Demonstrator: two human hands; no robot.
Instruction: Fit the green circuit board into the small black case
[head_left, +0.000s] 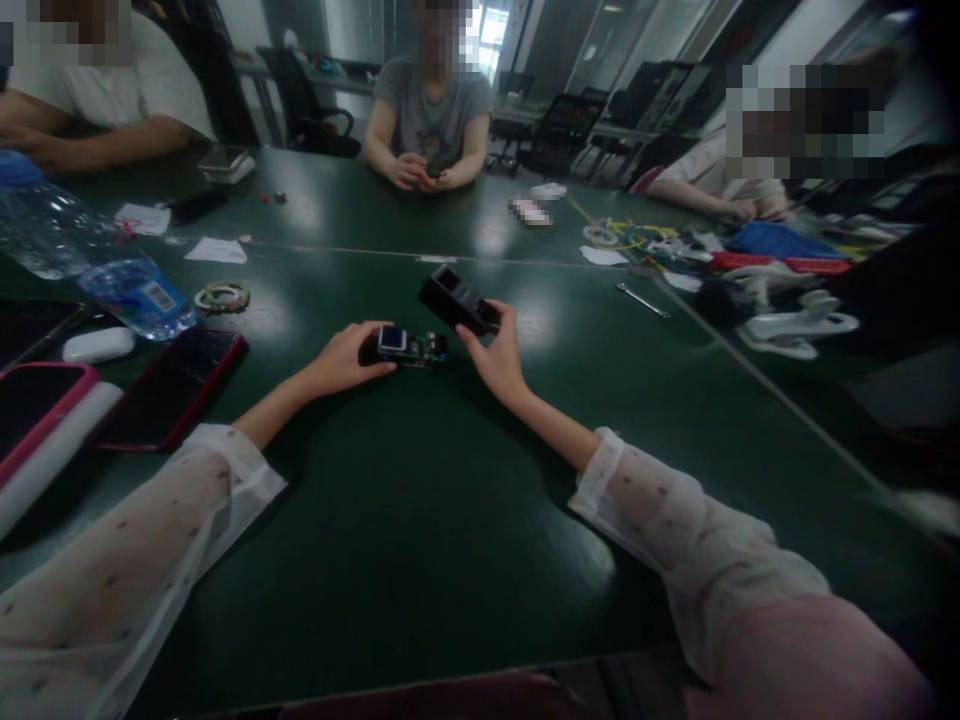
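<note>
My left hand is closed around one end of a small green circuit board, which carries a little square screen on its upper face. A black plastic casing with a window near its far end is gripped in my right hand, between thumb and fingers. The casing is tilted and held a little above and to the right of the board, apart from it. Dark material shows beside my left fingers at the board's left end; I cannot make out what it is.
On the left are a water bottle, a red-edged phone, a white earbud case and a bracelet. A wrench and tangled cables lie right on the green table. Several people sit around it.
</note>
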